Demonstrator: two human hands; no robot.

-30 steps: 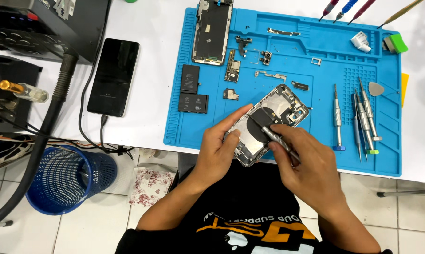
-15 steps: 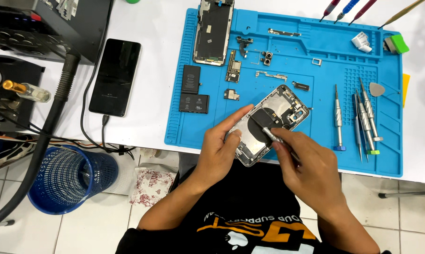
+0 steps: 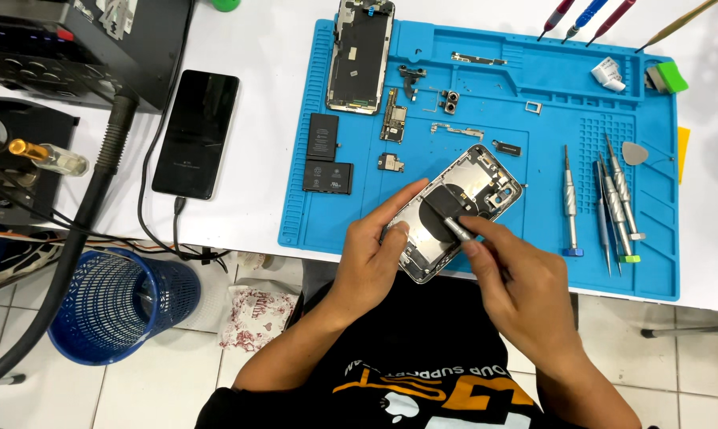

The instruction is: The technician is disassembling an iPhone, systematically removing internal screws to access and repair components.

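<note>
Opened phone housing held on blue repair mat, white bench, tiled floor.

Far left of the fingers: blue mesh bin on the floor, contents cannot be made out; black phone on the bench. Left hand grips the housing's lower end, fingers curled around its edge. Housing's long axis runs diagonally, camera end pointing up-right. Right hand is closed around a metal screwdriver, tip on the housing's dark round pad. Right of the fingers: a row of screwdrivers.
</note>
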